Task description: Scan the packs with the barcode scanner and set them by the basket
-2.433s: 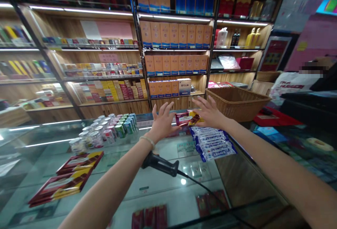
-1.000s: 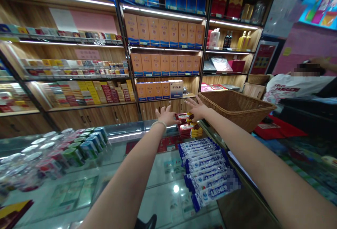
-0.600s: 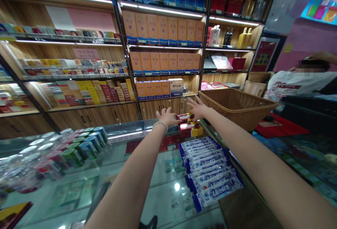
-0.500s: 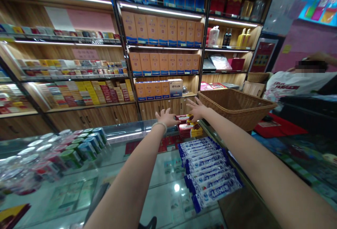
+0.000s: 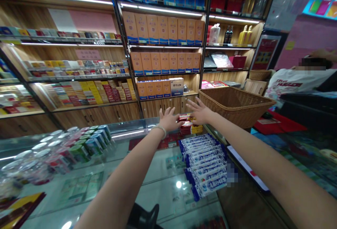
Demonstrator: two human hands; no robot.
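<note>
Both hands reach forward over the glass counter to a small stack of red and yellow wrapped snack bars (image 5: 187, 129). My left hand (image 5: 168, 119) has its thumb at the left end of the top red snack bar (image 5: 185, 117). At that bar's other end is my right hand (image 5: 200, 111). Its fingers fan out forward, as do the left ones, while the bar stays between the two thumbs. Nearer to me lies an overlapping row of blue and white wrapped bars (image 5: 206, 166). A light band circles my left wrist.
A wicker basket (image 5: 234, 104) stands right of my right hand. Several lidded jars and cans (image 5: 76, 148) fill the counter's left side. Shelves of orange boxes (image 5: 163, 29) rise behind. A person in a white shirt (image 5: 292, 81) is at the right.
The view has shifted slightly, showing more of a white and blue flat object under my right forearm. Both hands stay at the stack, with the red snack bar between them.
</note>
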